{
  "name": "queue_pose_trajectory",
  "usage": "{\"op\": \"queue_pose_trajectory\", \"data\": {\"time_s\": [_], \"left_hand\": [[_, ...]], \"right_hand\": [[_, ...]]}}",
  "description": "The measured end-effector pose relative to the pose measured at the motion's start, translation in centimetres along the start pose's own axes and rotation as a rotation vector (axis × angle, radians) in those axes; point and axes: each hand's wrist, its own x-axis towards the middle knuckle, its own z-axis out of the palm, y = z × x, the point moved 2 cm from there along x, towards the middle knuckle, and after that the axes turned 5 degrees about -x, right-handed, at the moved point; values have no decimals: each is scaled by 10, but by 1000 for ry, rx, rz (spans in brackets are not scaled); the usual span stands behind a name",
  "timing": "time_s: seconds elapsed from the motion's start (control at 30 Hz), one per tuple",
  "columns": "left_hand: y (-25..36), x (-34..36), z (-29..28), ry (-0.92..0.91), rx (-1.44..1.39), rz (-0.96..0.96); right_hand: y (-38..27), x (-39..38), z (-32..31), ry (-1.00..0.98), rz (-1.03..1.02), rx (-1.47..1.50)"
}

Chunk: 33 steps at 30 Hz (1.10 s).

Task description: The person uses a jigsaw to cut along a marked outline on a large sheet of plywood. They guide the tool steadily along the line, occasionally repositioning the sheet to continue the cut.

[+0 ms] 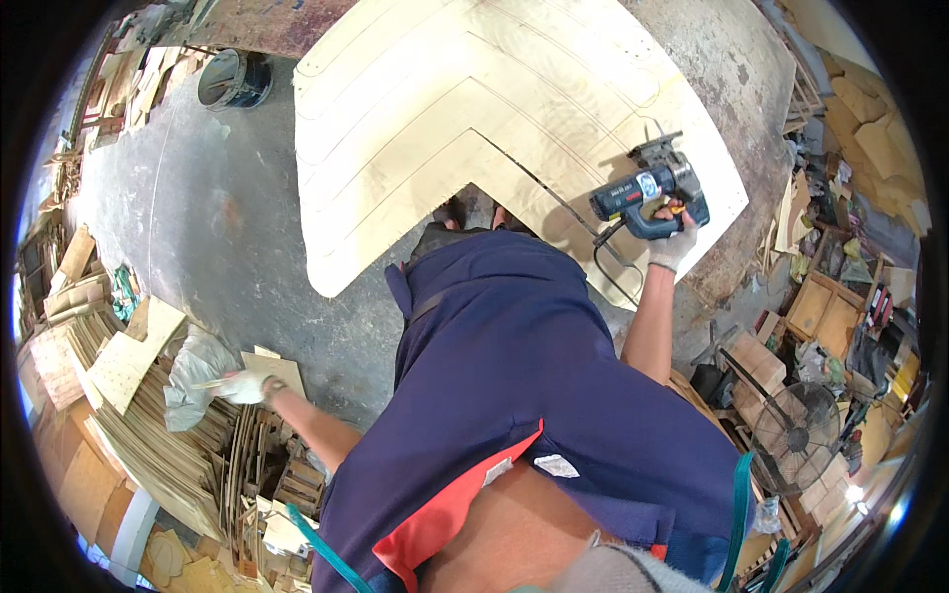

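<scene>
A dark jigsaw (647,188) with a black cord is in my right hand (675,244), whose gloved fingers close round its handle. The tool is over the right part of a large pale plywood sheet (395,119), which has curved parallel lines marked on it and a V-shaped notch facing me. A dark slit runs from the notch's peak toward the lower right. Far out to my left, my gloved left hand (240,386) is closed on a thin wooden strip (205,384). That hand is over stacked thin boards, next to a grey plastic bag (190,381).
Stacked plywood offcuts (163,474) fill the lower left. A bucket (234,79) stands on the grey floor at the upper left. To the right are a black fan (794,430), a wooden cabinet (825,311) and heaped scraps. A brown worn surface (732,59) lies beneath the sheet.
</scene>
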Motion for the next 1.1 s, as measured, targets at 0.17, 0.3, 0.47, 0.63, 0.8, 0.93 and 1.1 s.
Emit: {"op": "queue_pose_trajectory", "data": {"time_s": [0.17,0.3,0.47,0.63,0.8,0.93,1.1], "left_hand": [[163,44,-34,-338,-1363,88],[258,-29,5,-1141,-1795,-196],[314,-179,76,-1966,-1584,-678],[330,-296,96,-2403,-1294,-982],[349,-348,92,-2805,-1120,-1050],[365,-381,81,-3044,-1030,-1102],[355,-416,52,-2781,-794,-1148]], "right_hand": [[22,-2,-45,312,2,-68],[33,-14,-11,714,-74,-451],[58,-66,111,627,-686,-1248],[80,-121,220,-223,-930,-1743],[114,-154,249,-456,-344,-2034],[112,-191,240,-224,-263,-1813],[98,-223,201,271,-355,-1323]]}}
